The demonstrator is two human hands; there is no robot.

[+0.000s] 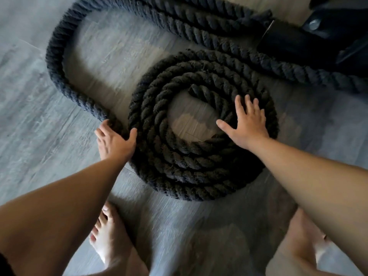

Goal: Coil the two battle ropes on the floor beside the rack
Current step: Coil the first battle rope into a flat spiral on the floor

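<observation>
A thick black battle rope lies in a flat spiral coil (179,156) on the grey floor, several turns wide with bare floor at its centre. Its loose tail (57,64) curves away left and up, then runs back along the top. My left hand (114,142) grips the rope where the tail meets the coil's left edge. My right hand (248,124) lies flat on the coil's right side, fingers spread. A second stretch of rope (229,38) runs diagonally across the top right.
A black rack foot with a bolt (314,36) sits at the top right, where the ropes end. My bare feet (111,242) stand just below the coil. Grey wood-look flooring (35,136) stretches to the left.
</observation>
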